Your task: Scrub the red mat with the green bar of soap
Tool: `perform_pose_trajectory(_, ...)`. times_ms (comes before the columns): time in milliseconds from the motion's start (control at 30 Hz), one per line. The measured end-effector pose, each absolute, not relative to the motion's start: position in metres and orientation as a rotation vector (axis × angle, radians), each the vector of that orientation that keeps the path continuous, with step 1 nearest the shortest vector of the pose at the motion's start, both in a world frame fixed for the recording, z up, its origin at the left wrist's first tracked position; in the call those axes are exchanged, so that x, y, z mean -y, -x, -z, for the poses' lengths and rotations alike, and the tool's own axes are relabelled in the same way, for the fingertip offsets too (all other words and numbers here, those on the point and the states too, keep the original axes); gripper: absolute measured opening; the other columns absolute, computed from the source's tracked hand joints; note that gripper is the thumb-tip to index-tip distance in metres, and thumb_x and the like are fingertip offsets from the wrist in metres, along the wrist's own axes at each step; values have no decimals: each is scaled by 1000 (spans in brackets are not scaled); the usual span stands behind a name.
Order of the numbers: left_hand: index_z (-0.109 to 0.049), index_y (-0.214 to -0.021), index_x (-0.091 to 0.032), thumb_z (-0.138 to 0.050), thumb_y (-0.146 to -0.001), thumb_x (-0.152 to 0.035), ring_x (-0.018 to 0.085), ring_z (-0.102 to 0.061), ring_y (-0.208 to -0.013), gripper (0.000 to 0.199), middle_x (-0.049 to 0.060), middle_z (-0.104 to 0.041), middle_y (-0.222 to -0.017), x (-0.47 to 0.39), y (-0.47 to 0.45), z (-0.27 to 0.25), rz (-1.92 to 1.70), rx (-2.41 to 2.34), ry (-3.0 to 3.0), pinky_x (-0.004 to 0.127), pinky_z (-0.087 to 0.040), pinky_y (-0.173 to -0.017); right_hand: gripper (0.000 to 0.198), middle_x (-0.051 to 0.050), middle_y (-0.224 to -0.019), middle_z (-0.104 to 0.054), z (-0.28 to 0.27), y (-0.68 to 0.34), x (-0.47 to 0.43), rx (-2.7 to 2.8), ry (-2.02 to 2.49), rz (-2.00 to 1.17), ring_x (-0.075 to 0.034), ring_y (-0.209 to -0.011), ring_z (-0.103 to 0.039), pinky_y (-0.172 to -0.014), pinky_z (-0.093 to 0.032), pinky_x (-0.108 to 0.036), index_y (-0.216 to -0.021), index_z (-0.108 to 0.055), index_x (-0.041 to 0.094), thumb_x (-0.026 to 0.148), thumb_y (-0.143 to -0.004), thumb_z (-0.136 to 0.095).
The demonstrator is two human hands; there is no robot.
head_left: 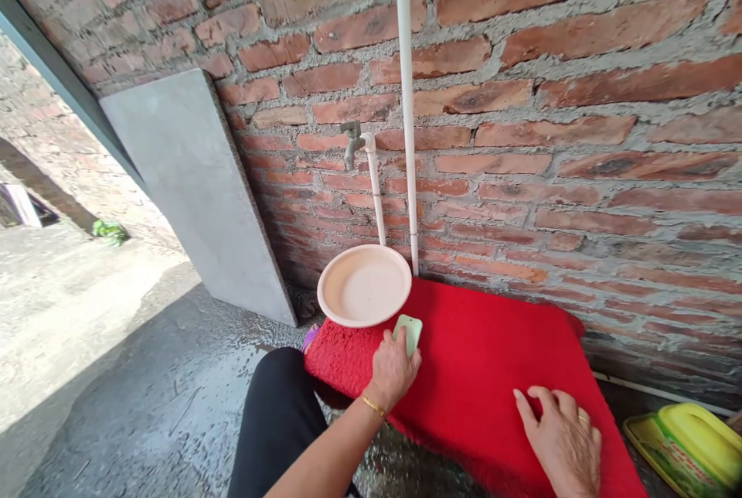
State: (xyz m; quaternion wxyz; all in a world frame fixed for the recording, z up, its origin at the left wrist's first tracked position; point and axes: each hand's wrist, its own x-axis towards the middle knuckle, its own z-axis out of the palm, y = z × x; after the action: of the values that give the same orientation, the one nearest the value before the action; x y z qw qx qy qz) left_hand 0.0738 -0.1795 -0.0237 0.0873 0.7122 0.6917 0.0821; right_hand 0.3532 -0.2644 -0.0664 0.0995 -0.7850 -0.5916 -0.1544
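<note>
My left hand (395, 366) has its fingers closed on a pale green scrub brush (412, 325). A small hole shows at the brush's far end; its underside is hidden. The brush is at the left part of a red fluffy cloth (492, 359), which covers a low bench or table. Just beyond it, a pale pink basin (371, 289) sits at the cloth's far left corner, with nothing visible inside. On the right, my right hand (565, 436) is over the cloth with fingers apart and holds nothing. Whether its palm presses on the cloth I cannot tell.
A tap (352, 146) on a white pipe stands above the basin, against a brick wall (492, 96). Left of it leans a grey slab (191, 189). The concrete floor (168, 390) is wet. A yellow-green plastic object (692, 444) lies at lower right.
</note>
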Motion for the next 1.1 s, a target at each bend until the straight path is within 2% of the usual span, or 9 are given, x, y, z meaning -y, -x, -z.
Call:
perform_pose_trajectory(200,-48,-141,-29,-60,-84,-53,26,-62,-96,62,11,-57,-122,205,-125,34,-246,-1697,-2346,38,-54,-81,36,-14,-104,-64,65,-354,265,1763,2329,468,-28,-84,-59,-65,-40,-36,-101,-72,22,48,-94,-48)
perform_pose_trajectory(467,-54,-136,-17,-55,-91,-38,23,-66,-91,50,15,-61,-112,145,-81,20,-296,-2135,-2156,31,-53,-76,36,-13,-103,-64,65,-352,264,1753,2345,459,-28,-85,-59,-67,-41,-36,-101,-72,23,47,-94,-47)
perform_pose_trajectory(700,-52,-137,-25,-61,-85,-49,25,-65,-97,58,11,-60,-118,173,-135,30,-243,-1749,-2369,34,-54,-78,36,-15,-107,-63,67,-352,265,1752,2325,471,-29,-86,-59,-67,-39,-36,-102,-72,21,46,-94,-48)
perform_pose_trajectory(867,-54,-135,-22,-55,-90,-46,24,-67,-92,51,11,-63,-110,134,-115,17,-246,-2037,-2247,32,-53,-74,33,-12,-103,-64,69,-353,264,1739,2346,461,-27,-84,-58,-66,-37,-34,-100,-72,23,48,-93,-52)
perform_pose_trajectory(1000,-52,-137,-15,-55,-91,-43,24,-68,-90,54,14,-64,-103,118,-114,22,-233,-2154,-2199,31,-52,-72,32,-12,-104,-65,71,-353,262,1731,2351,479,-26,-84,-59,-66,-37,-33,-99,-72,24,49,-92,-53)
perform_pose_trajectory(1100,-55,-133,-20,-60,-87,-48,24,-67,-89,54,13,-62,-109,129,-137,32,-277,-2034,-2305,32,-52,-72,32,-12,-104,-65,72,-354,263,1731,2348,498,-26,-84,-59,-66,-38,-34,-100,-72,24,48,-93,-52)
